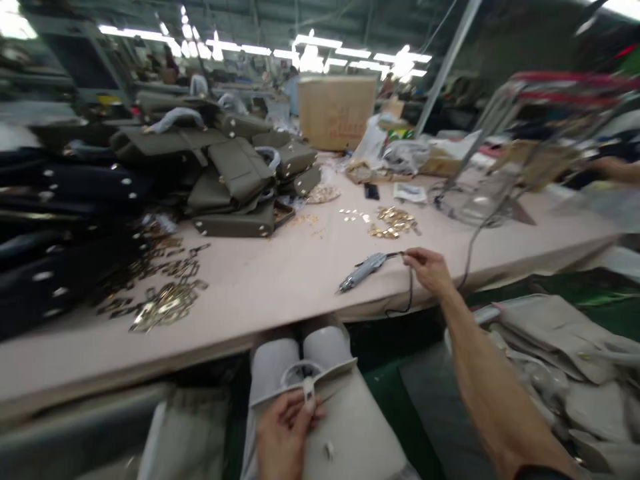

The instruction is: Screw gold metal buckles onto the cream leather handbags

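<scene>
Fingers of the left hand (286,427) pinch an off-white strap (309,392), a beige flat-sided bag (356,420) beneath them; those of the right hand (428,268) pinch a thin black cable (411,290), its grey cylindrical tool (365,271) just beside; tugging could drop it.

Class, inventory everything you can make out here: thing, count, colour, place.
Screwdriver: one, grey, table's near edge
Cord: one, black, from screwdriver
Bag: one, off-white, lower middle
Table: one, pinkish, centre
Fittings: many, gold, beyond screwdriver
Links: many, gold and dark, table's left
Olive bags: pile, olive, back left
Dark bags: pile, navy, left
Carton: one, brown, table's back
Pale bags: pile, beige, lower right
Lights: several, white, ceiling
Left hand: one, bare, holding bag
Right hand: one, bare, pinching cord
</scene>
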Demonstrator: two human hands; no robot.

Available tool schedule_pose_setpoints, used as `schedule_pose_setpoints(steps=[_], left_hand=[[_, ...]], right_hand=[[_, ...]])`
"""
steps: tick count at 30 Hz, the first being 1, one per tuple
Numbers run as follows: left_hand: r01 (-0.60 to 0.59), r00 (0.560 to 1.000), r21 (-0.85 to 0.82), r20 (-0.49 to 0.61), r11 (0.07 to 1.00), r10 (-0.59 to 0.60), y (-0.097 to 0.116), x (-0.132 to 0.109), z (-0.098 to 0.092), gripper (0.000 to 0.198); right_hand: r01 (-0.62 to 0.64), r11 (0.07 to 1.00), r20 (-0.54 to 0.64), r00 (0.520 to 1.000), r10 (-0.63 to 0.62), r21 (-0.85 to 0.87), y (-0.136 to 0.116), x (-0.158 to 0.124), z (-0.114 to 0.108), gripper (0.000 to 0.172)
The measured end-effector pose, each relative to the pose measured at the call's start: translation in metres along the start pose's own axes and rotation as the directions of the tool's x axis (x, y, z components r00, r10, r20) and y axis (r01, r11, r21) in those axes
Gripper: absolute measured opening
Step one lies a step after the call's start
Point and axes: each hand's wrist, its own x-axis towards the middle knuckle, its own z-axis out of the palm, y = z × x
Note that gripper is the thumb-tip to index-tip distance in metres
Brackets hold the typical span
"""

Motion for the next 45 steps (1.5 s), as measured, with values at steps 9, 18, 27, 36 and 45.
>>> schedule_pose_setpoints(steps=[9,18,27,36,45], left_hand=[[0.032,0.999,-0.072,0.035,0.997,-0.029,-0.005,0.005,-0.001,0.032],[0.041,0.993,-0.170,0.118,0.985,-0.021,0.001,0.005,-0.008,0.042],[0.048,0.986,-0.175,0.166,0.983,-0.019,0.000,0.004,-0.014,0.039],[0.084,0.982,-0.195,0.184,0.977,-0.048,-0.003,0.005,-0.016,0.040],[0.124,0.986,-0.246,0.142,0.961,-0.091,-0.005,0.006,-0.011,0.039]], right_hand=[[0.047,0.894,0.565,0.760,-0.321,0.446,-0.126,-0.154,0.074,0.025],[-0.057,0.906,0.699,0.657,-0.283,0.420,-0.142,-0.189,0.114,0.014],[0.026,0.940,0.691,0.671,-0.269,0.340,-0.141,-0.191,0.123,0.013],[0.091,0.946,0.638,0.717,-0.280,0.313,-0.141,-0.200,0.129,0.010],[0.179,0.944,0.554,0.773,-0.309,0.277,-0.147,-0.211,0.130,0.014]])
